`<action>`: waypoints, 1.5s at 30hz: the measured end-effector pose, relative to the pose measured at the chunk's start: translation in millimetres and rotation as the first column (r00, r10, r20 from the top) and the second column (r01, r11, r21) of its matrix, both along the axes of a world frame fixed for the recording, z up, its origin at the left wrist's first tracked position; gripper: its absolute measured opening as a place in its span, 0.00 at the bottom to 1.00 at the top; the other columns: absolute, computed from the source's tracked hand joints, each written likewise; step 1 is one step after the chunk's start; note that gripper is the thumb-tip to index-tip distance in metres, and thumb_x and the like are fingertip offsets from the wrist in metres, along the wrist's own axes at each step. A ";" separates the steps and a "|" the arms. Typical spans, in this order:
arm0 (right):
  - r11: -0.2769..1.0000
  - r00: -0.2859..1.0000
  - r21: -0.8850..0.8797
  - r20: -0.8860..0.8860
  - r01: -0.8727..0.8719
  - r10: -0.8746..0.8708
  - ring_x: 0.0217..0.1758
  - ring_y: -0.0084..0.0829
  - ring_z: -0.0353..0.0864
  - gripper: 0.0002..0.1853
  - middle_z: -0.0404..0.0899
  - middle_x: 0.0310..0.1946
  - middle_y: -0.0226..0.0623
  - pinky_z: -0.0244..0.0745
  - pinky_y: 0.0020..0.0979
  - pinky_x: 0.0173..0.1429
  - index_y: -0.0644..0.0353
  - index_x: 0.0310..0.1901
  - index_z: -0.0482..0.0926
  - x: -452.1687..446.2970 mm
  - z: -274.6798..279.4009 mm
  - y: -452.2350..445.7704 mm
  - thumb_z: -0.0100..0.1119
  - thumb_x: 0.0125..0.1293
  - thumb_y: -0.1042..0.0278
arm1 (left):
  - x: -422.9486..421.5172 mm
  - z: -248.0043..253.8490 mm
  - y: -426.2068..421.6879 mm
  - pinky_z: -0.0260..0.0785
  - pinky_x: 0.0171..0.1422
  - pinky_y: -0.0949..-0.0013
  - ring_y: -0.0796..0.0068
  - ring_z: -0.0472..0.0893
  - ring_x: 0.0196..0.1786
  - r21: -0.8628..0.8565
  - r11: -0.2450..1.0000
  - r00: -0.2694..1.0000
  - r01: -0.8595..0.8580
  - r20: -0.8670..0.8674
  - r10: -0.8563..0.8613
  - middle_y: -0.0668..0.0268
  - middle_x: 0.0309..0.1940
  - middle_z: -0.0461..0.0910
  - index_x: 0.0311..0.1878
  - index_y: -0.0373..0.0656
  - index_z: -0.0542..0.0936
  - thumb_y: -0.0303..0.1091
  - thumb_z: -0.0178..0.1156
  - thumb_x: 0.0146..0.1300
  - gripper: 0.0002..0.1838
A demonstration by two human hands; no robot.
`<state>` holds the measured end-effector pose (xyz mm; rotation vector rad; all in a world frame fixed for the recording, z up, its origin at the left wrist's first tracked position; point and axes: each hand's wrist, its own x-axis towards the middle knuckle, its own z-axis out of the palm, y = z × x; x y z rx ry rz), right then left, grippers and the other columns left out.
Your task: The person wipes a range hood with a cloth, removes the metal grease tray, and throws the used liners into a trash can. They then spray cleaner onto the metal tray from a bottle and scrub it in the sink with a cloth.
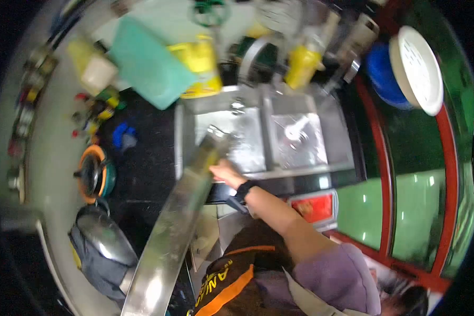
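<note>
One long, narrow silver metal panel [168,231] is slanting across the near-left corner of one double-basin steel sink [347,152], its upper end showing over the left of two basins, its lower part running past the black stone counter's [147,126] front edge. One right hand [225,173], wearing one black wristband [243,190], is curling its fingers at the panel's right long edge, beside one blurred yellow patch [212,158]; cannot tell what they are pinching. Left hand: not showing. Two yellow plastic containers are standing along the sink's far edge: one jug [205,71] at left, one bottle [303,66] behind the right basin. One teal rectangular slab [147,63] is leaning near the far-left corner.
</note>
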<state>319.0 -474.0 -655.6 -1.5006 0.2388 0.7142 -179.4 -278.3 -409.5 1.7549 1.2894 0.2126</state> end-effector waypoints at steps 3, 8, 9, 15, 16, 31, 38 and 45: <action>0.961 0.981 -0.267 0.192 0.075 -0.023 0.33 0.46 0.80 0.15 0.77 0.27 0.54 0.74 0.39 0.36 0.73 0.33 0.75 -4.1 29.2 -10.6 0.55 0.54 0.65 | 69.9 -43.1 14.4 0.69 0.46 0.60 0.63 0.74 0.40 -0.190 0.982 0.999 0.016 0.049 -0.007 0.61 0.37 0.75 0.45 0.42 0.74 0.31 0.66 0.46 0.20; 0.905 0.917 -0.278 0.327 0.323 -0.228 0.47 0.53 0.76 0.18 0.76 0.40 0.62 0.72 0.44 0.51 0.75 0.41 0.72 -26.7 50.2 -61.5 0.55 0.54 0.67 | 128.3 -75.3 27.9 0.70 0.44 0.61 0.66 0.74 0.39 -0.297 0.944 0.990 0.142 0.032 -0.139 0.63 0.37 0.75 0.47 0.43 0.73 0.31 0.63 0.49 0.20; 0.897 0.909 -0.265 0.324 0.354 -0.263 0.47 0.54 0.76 0.19 0.75 0.41 0.62 0.72 0.44 0.52 0.75 0.42 0.71 -27.8 46.5 -67.4 0.56 0.54 0.66 | 136.0 -79.3 29.6 0.70 0.44 0.62 0.67 0.74 0.39 -0.311 0.936 0.986 0.162 0.029 -0.161 0.63 0.37 0.75 0.48 0.43 0.73 0.31 0.62 0.50 0.20; 0.804 0.901 -0.436 0.341 0.404 -0.268 0.44 0.54 0.77 0.20 0.77 0.37 0.60 0.72 0.45 0.51 0.75 0.42 0.70 -36.9 71.6 -138.3 0.56 0.54 0.66 | 151.5 -94.7 40.2 0.70 0.42 0.64 0.70 0.74 0.38 -0.375 0.901 0.975 0.216 0.035 -0.219 0.65 0.37 0.75 0.51 0.45 0.71 0.31 0.59 0.53 0.20; 0.773 0.906 -0.492 0.339 0.401 -0.254 0.44 0.54 0.77 0.19 0.77 0.36 0.61 0.72 0.45 0.50 0.74 0.42 0.70 -36.4 85.5 -154.4 0.56 0.54 0.66 | 146.7 -95.3 42.5 0.71 0.42 0.64 0.71 0.74 0.37 -0.380 0.902 0.978 0.205 0.046 -0.203 0.66 0.37 0.75 0.52 0.45 0.71 0.31 0.59 0.53 0.20; 0.805 0.461 -0.510 0.661 -0.303 0.592 0.40 0.44 0.77 0.19 0.78 0.36 0.50 0.72 0.40 0.45 0.64 0.41 0.77 -69.2 84.9 10.4 0.49 0.62 0.55 | 2.6 -131.6 19.3 0.74 0.53 0.61 0.68 0.73 0.56 -0.594 0.739 0.763 0.318 0.623 0.173 0.64 0.55 0.70 0.65 0.47 0.58 0.20 0.50 0.49 0.36; 0.473 0.040 -0.562 0.615 -0.678 0.788 0.42 0.43 0.77 0.18 0.77 0.38 0.49 0.72 0.40 0.46 0.63 0.43 0.77 -187.6 88.7 93.1 0.50 0.62 0.56 | -2.3 -196.7 3.8 0.77 0.44 0.54 0.61 0.78 0.46 -0.695 0.715 0.757 0.075 0.507 0.412 0.62 0.44 0.73 0.56 0.46 0.65 0.20 0.48 0.37 0.35; 0.311 -0.095 -0.589 0.556 -0.746 0.825 0.43 0.43 0.76 0.18 0.76 0.41 0.48 0.72 0.39 0.48 0.63 0.45 0.76 -218.6 81.6 101.8 0.51 0.62 0.56 | 5.0 -245.7 11.8 0.79 0.40 0.53 0.60 0.79 0.43 -0.658 0.753 0.772 -0.032 0.462 0.437 0.59 0.37 0.74 0.52 0.41 0.67 0.20 0.52 0.40 0.28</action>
